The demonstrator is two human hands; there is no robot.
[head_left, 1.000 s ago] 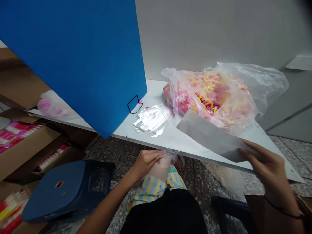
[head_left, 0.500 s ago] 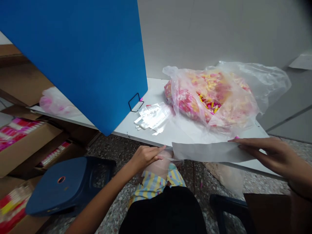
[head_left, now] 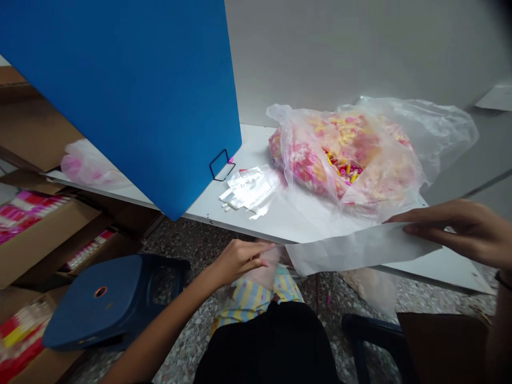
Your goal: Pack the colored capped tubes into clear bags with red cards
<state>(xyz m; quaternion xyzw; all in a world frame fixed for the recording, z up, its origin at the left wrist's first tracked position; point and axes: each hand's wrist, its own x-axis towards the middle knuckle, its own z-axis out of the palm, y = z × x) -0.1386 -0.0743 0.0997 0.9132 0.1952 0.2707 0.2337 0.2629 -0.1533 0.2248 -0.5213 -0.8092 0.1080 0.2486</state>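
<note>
My left hand (head_left: 244,258) pinches the edge of a clear plastic bag (head_left: 266,266) over my lap. A long pale strip of paper (head_left: 348,250) runs from the bag's mouth to my right hand (head_left: 452,232), which grips its far end between thumb and fingers. The strip's left end meets the bag; how far it reaches inside is hard to see. Behind the strip, a big open plastic bag (head_left: 308,160) on the white table (head_left: 224,221) holds many small pink, yellow and red pieces (head_left: 350,172). Several flat clear bags (head_left: 254,186) lie left of it.
A tall blue board (head_left: 160,96) with a black wire stand (head_left: 222,165) rises at the table's left. On the floor are a blue stool (head_left: 96,304) and cardboard boxes (head_left: 56,234) of packed pink and red items. Another dark seat (head_left: 372,330) stands at lower right.
My right hand has moved right and slightly up with the strip's end, and the strip now slopes and bends a little. My left hand stays at the clear bag.
</note>
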